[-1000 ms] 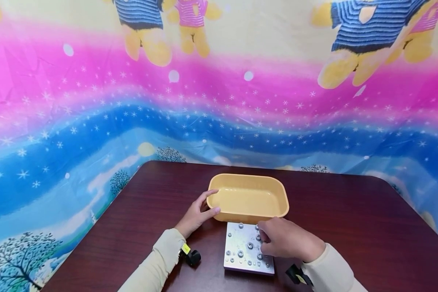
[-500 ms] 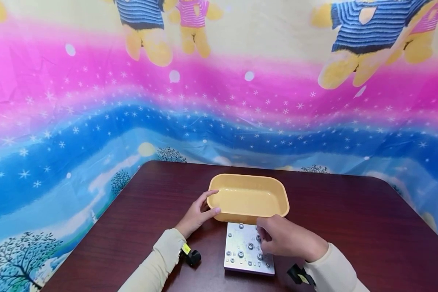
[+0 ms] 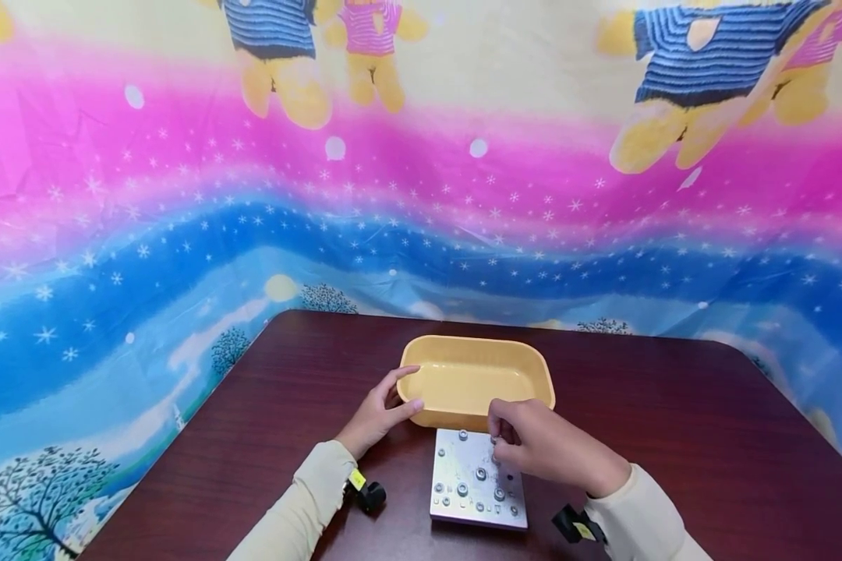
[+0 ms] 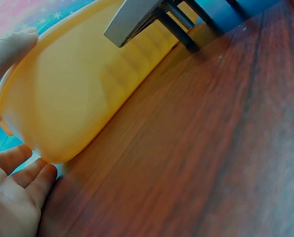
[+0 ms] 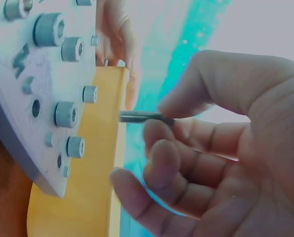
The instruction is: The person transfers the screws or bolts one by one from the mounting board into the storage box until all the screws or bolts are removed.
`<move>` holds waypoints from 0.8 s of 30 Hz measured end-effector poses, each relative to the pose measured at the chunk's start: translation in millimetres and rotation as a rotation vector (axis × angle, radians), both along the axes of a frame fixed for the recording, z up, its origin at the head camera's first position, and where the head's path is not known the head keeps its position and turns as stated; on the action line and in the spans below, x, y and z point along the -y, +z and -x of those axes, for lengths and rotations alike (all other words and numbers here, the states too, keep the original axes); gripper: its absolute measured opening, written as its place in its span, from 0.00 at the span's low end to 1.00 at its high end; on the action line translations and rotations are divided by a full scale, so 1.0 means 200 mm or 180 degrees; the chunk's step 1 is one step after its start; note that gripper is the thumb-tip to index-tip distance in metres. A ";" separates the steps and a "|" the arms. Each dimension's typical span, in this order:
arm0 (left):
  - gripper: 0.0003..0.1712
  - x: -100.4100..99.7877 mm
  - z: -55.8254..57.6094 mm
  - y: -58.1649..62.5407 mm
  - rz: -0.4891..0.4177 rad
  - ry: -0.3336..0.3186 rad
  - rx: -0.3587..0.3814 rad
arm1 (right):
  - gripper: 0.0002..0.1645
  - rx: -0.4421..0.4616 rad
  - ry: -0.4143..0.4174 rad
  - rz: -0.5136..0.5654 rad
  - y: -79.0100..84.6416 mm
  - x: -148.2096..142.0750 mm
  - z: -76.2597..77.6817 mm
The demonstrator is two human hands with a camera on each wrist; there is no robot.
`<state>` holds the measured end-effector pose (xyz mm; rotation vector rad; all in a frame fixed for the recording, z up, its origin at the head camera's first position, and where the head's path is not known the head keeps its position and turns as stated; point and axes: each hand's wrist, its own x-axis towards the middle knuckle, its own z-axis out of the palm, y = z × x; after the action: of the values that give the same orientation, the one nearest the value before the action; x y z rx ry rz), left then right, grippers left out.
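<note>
In the head view my left hand (image 3: 375, 411) holds the left end of a yellow plastic bin (image 3: 477, 421), its index finger over the rim and its thumb at the near side. My right hand (image 3: 550, 444) is above the back right part of a silver metal plate (image 3: 456, 467). Between thumb and fingertips it pinches a small metal screw (image 5: 139, 117), clear of the plate in the right wrist view; blur hides its thread. Several socket-head screws (image 5: 50, 29) stand in the plate, beside bare holes (image 5: 36, 108). Threaded shanks (image 4: 174, 28) stick out beneath it.
The bin stands directly behind the plate on a dark red wooden table (image 3: 309, 351). A patterned cloth (image 3: 421, 195) hangs behind the table. Small black wrist cameras (image 3: 372, 496) sit at both cuffs.
My right hand has moved up and slightly left, towards the bin, with the screw in its fingertips. A hole shows in the plate's right side. My left hand stays on the bin.
</note>
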<state>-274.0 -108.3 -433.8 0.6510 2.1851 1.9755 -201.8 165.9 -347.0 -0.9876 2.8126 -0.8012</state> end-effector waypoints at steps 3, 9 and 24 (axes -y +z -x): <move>0.37 0.00 -0.01 -0.01 0.0011 -0.0015 0.0043 | 0.08 -0.0084 -0.0017 0.0157 -0.01 -0.01 0.01; 0.37 -0.01 0.00 0.00 0.0055 -0.0022 0.0001 | 0.09 -0.0462 -0.0150 0.0410 -0.02 -0.03 0.08; 0.37 0.00 0.00 0.00 -0.0014 -0.0026 -0.0003 | 0.06 -0.0554 -0.0459 0.0783 -0.11 -0.06 0.25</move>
<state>-273.6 -108.0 -433.9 0.6604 2.1759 1.9770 -251.4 178.5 -369.1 -0.9326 3.0155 -1.1552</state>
